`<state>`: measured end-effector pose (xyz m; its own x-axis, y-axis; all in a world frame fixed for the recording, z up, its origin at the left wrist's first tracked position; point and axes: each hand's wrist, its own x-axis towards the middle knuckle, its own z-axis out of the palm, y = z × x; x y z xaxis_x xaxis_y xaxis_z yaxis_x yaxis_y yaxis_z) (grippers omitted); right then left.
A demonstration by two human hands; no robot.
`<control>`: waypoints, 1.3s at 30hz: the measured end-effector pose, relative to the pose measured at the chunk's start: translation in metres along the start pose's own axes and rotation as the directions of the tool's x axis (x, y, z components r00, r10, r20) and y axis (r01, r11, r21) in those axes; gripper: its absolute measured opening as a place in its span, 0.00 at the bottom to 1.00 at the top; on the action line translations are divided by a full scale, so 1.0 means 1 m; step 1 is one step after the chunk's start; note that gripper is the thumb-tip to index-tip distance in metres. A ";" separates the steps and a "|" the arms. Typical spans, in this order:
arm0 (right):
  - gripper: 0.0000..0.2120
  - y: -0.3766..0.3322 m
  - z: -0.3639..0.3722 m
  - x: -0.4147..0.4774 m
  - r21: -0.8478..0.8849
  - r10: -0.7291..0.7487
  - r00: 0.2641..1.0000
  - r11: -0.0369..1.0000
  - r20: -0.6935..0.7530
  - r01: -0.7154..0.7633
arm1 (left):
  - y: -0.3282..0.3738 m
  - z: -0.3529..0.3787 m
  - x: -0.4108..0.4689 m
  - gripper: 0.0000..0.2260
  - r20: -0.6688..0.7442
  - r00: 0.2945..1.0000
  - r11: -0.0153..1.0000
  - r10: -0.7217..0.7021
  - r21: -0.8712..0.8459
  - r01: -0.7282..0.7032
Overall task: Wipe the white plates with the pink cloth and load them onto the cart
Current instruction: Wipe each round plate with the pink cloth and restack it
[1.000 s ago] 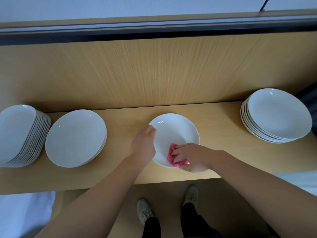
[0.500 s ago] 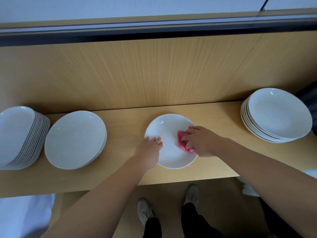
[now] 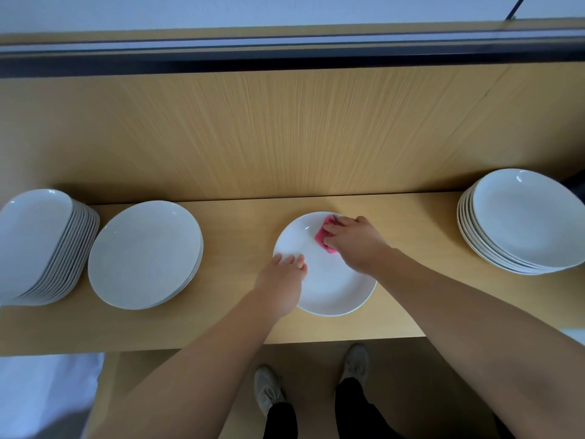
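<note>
Your right hand (image 3: 354,245) clamps the pink cloth (image 3: 324,235) on the white plate's (image 3: 332,286) far rim | your left hand (image 3: 280,280), fingers spread, presses its near-left edge | counter (image 3: 240,242)

Dim, soft light from above, glints on the plate stacks (image 3: 525,223), wide-angle bending at the edges.

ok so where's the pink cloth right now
In the head view, the pink cloth is under the right hand, pressed on the far right rim of the single plate mid-shelf.
</note>
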<state>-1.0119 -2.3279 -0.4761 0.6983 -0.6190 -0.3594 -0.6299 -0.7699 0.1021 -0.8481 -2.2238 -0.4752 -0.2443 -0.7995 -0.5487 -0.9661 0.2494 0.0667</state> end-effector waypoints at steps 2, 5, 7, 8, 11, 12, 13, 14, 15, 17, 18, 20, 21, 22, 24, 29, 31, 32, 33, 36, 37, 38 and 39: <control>0.14 -0.006 0.000 0.006 0.024 0.011 0.999 1.000 -0.033 -0.011 | 0.000 0.001 0.001 0.27 0.005 1.000 1.000 -0.002 0.010 0.002; 0.14 -0.014 0.003 0.011 0.066 0.026 0.996 0.998 -0.084 -0.021 | 0.000 0.001 0.001 0.26 -0.010 1.000 1.000 0.002 0.007 -0.002; 0.15 -0.013 0.006 0.009 0.075 0.010 0.997 0.997 -0.082 -0.003 | -0.001 0.002 0.000 0.27 -0.011 1.000 1.000 0.008 0.003 -0.008; 0.17 -0.011 0.006 0.007 0.071 -0.008 0.998 0.997 -0.058 0.012 | -0.001 0.002 0.000 0.27 -0.011 1.000 1.000 0.012 0.003 -0.012; 0.22 -0.005 0.004 0.004 0.046 -0.038 0.999 0.998 0.027 0.036 | -0.002 0.002 0.000 0.27 0.001 1.000 1.000 0.012 0.002 -0.012; 0.23 -0.005 0.003 0.004 0.043 -0.036 0.999 0.998 0.026 0.035 | -0.002 0.002 0.001 0.27 0.003 1.000 1.000 0.011 -0.001 -0.011; 0.22 -0.006 0.003 0.005 0.044 -0.032 0.999 0.999 0.010 0.031 | -0.002 0.002 0.000 0.28 0.004 1.000 1.000 0.008 -0.006 -0.008; 0.22 -0.009 0.004 0.007 0.045 -0.028 1.000 0.999 -0.009 0.029 | -0.002 0.003 0.001 0.28 0.003 1.000 1.000 0.005 -0.011 -0.005; 0.22 -0.012 0.005 0.008 0.051 -0.024 0.999 0.998 -0.025 0.025 | -0.001 0.004 0.001 0.28 -0.002 1.000 1.000 0.003 -0.013 -0.003; 0.24 -0.018 0.008 0.010 0.082 -0.006 1.000 0.997 -0.026 0.008 | -0.001 0.006 0.002 0.27 -0.011 1.000 1.000 0.004 -0.013 -0.004; 0.24 -0.019 0.009 0.011 0.095 0.003 1.000 0.995 -0.020 -0.001 | -0.001 0.007 0.003 0.27 -0.011 1.000 1.000 0.004 -0.012 -0.005; 0.20 -0.019 0.010 0.013 0.106 -0.007 1.000 0.994 -0.030 0.010 | -0.002 0.008 0.004 0.27 -0.018 1.000 1.000 0.010 -0.018 -0.010; 0.17 -0.017 0.009 0.013 0.113 -0.026 0.999 0.993 -0.042 0.031 | -0.003 0.008 0.004 0.26 -0.026 1.000 1.000 0.012 -0.025 -0.013; 0.14 -0.014 0.007 0.013 0.122 -0.049 0.998 0.991 -0.044 0.055 | -0.003 0.008 0.004 0.25 -0.032 0.999 1.000 0.010 -0.027 -0.011; 0.13 -0.007 0.004 0.010 0.150 -0.091 0.996 0.984 -0.017 0.092 | -0.003 0.007 0.004 0.24 -0.031 1.000 1.000 0.004 -0.031 -0.005; 0.14 0.012 0.015 -0.011 0.396 -0.057 0.998 0.917 0.013 0.047 | 0.007 -0.002 0.005 0.17 -0.070 0.996 0.996 -0.054 -0.079 0.048; 0.12 0.019 0.010 -0.024 0.537 0.034 0.998 0.843 -0.043 -0.005 | 0.023 -0.011 -0.001 0.15 -0.116 0.992 0.995 -0.050 -0.093 0.040; 0.12 0.022 0.006 -0.030 0.598 0.078 0.994 0.801 -0.071 -0.020 | 0.033 -0.014 -0.003 0.15 -0.131 0.991 0.995 -0.033 -0.100 0.020; 0.12 0.026 0.001 -0.036 0.654 0.119 0.988 0.756 -0.100 -0.025 | 0.044 -0.016 -0.005 0.14 -0.143 0.990 0.994 -0.009 -0.109 -0.007; 0.11 0.035 -0.010 -0.053 0.750 0.215 0.960 0.661 -0.178 -0.009 | 0.074 -0.009 0.000 0.18 -0.157 0.987 0.989 0.039 -0.136 -0.060; 0.11 0.038 -0.012 -0.058 0.769 0.232 0.955 0.640 -0.186 -0.005 | 0.082 -0.005 0.004 0.22 -0.135 0.990 0.988 0.032 -0.146 -0.051; 0.11 0.041 -0.012 -0.062 0.784 0.243 0.952 0.621 -0.188 -0.004 | 0.088 -0.001 0.007 0.26 -0.098 0.995 0.990 0.013 -0.142 -0.027; 0.12 0.044 -0.011 -0.065 0.797 0.252 0.949 0.604 -0.190 -0.001 | 0.093 0.001 0.010 0.28 -0.067 0.998 0.992 -0.012 -0.123 0.004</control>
<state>-1.0809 -2.3229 -0.4377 0.5687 -0.8106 -0.1394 -0.6521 -0.3411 -0.6770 -0.9406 -2.2079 -0.4756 -0.2377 -0.8372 -0.4925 -0.9699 0.1773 0.1667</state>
